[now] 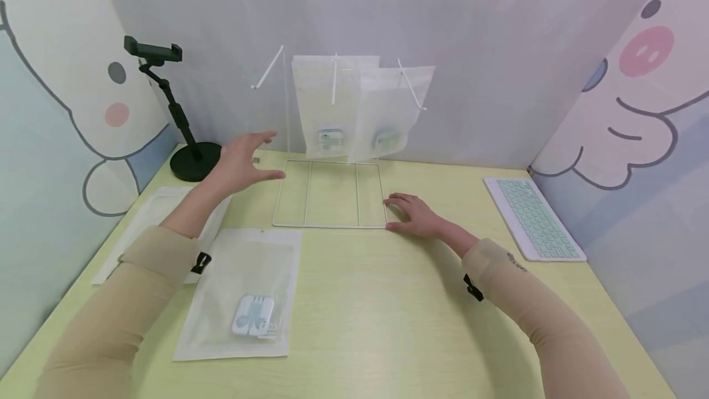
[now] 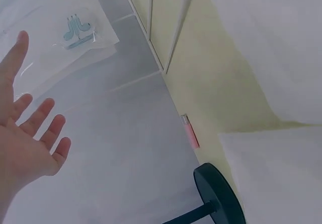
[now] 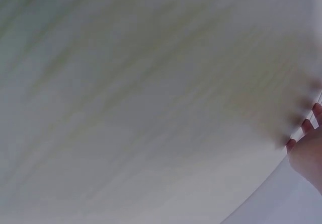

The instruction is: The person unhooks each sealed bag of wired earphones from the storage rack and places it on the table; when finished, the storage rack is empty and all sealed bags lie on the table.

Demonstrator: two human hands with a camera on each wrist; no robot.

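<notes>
A white wire display rack (image 1: 331, 226) stands at the back of the table, with prongs slanting from its top. Two translucent white pouches (image 1: 327, 100) hang on it, each with pale blue earphones (image 1: 331, 139) inside. To the left of the rack my left hand (image 1: 235, 165) is raised, thumb and fingers spread apart around nothing. The left wrist view shows its palm and extended fingers (image 2: 37, 116) near a hanging pouch (image 2: 83, 30). My right hand (image 1: 415, 215) rests at the front right corner of the rack's base, fingertips right at the wire and fingers relaxed.
Another earphone pouch (image 1: 238, 285) lies flat at front left, overlapping a further pouch (image 1: 149, 217) partly hidden by my left arm. A black phone stand (image 1: 196, 162) stands at back left. A mint-and-white keyboard (image 1: 534, 217) lies at right. A small pink-and-metal item (image 2: 190, 133) lies by the wall.
</notes>
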